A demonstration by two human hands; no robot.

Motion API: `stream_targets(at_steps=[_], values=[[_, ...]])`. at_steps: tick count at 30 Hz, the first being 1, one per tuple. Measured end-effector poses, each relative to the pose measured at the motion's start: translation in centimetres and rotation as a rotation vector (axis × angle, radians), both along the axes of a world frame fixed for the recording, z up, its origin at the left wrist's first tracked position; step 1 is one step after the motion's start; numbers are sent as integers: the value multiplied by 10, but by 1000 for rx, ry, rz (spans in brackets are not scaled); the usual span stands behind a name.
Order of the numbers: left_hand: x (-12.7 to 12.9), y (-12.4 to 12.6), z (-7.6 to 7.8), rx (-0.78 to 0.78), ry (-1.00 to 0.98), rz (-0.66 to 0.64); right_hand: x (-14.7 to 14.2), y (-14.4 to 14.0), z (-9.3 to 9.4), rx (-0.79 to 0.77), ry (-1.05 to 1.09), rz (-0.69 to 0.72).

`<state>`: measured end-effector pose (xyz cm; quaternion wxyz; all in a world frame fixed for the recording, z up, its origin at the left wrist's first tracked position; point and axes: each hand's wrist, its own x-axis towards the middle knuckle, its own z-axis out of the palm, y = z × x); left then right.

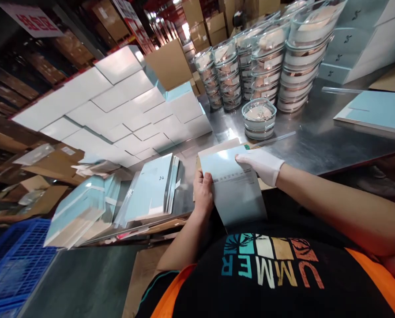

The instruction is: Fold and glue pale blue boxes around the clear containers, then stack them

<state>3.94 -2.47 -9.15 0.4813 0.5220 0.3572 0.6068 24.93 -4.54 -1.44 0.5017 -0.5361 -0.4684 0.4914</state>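
My bare left hand (pixel 203 192) grips the left edge of a pale blue flat card sleeve (pixel 232 187) held over the near edge of the steel table (pixel 316 141). On the sleeve's upper right part rests my right hand (pixel 261 164), which wears a white glove, its fingers pressing flat. A thin clear strip crosses the sleeve under the glove. Beneath the sleeve lies a brown cardboard sheet (pixel 217 146).
Stacks of clear round containers (pixel 266 66) stand at the back, one low stack (pixel 259 118) just beyond my hands. White boxes (pixel 124 110) are piled at left, with bagged blue packs (pixel 151 190) below them. A blue crate (pixel 15 260) sits on the floor at far left.
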Motion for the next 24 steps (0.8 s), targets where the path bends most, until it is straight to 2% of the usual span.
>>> stream_targets(at_steps=[3, 7, 9, 11, 13, 14, 16, 19, 24], values=[[-2, -2, 0, 84, 27, -5, -2, 2, -2, -26, 35, -47], [-9, -5, -4, 35, 106, -180, -4, 6, -8, 29, 221, -118], [-11, -6, -7, 5, 87, -181, 2, 11, -11, 62, 262, -119], [-14, -8, -7, -24, 73, -135, 12, 17, -15, 120, 57, -184], [-18, -8, -5, -56, 47, -73, 24, 22, -23, 167, -277, -269], [-20, -7, -2, -66, 23, -40, 28, 24, -28, 145, -455, -270], [-26, -6, 5, -86, -38, 10, 34, 26, -39, 39, -690, -171], [-34, -2, 19, -105, -115, 45, 35, 30, -56, -67, -808, -23], [-36, 0, 34, -129, -195, 5, 31, 52, -66, -31, -725, -44]])
